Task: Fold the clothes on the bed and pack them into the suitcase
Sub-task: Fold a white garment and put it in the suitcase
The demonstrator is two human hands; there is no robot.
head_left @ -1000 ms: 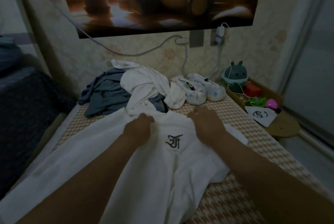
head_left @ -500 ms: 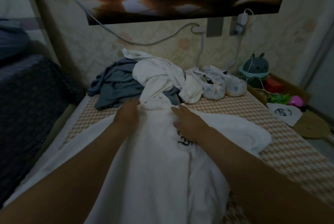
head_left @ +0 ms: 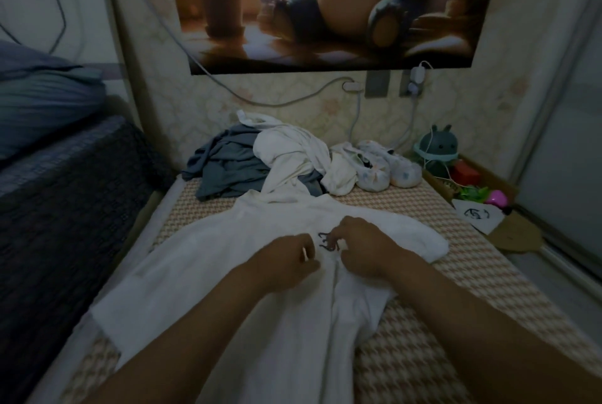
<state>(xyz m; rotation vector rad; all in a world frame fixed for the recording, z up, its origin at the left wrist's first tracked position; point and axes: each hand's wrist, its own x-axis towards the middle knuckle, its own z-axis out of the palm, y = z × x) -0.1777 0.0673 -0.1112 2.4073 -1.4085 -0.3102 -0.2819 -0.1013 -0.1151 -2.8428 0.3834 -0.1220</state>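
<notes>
Head view, and from where I stand the job has barely begun. A soft white long-sleeved top (head_left: pixel 202 273) with a dark stitched monogram on its chest lies spread front-up along the bed's woven checked mat (head_left: pixel 407 201). 1 sleeve trails toward the near left edge and the other is bunched at the far right.

The left hand (head_left: pixel 283 260) has its fingers curled, pinching a small ridge of the white cloth just beside the monogram. The right hand (head_left: pixel 361 250) is curled too, fingertips dug into the fabric on the mark's other side. Both are closed narrow on the top's middle, near each other but apart. To me this reads as gathering or straightening ahead of the 1st fold. I see no clean fold in it yet.

Against the wall the rest waits in a heap: a crumpled grey-blue garment (head_left: pixel 228 169) with a rumpled cream-white garment (head_left: pixel 293 156) draped over it. Just beside them are 2 small pale patterned bundles (head_left: pixel 387 169), shoes or rolled cloth, I cannot tell.

No folded stack shows anywhere, and the suitcase is out of sight. My reckoning: 0 packed, 1 in hand, at least 2 garments untouched.
</notes>
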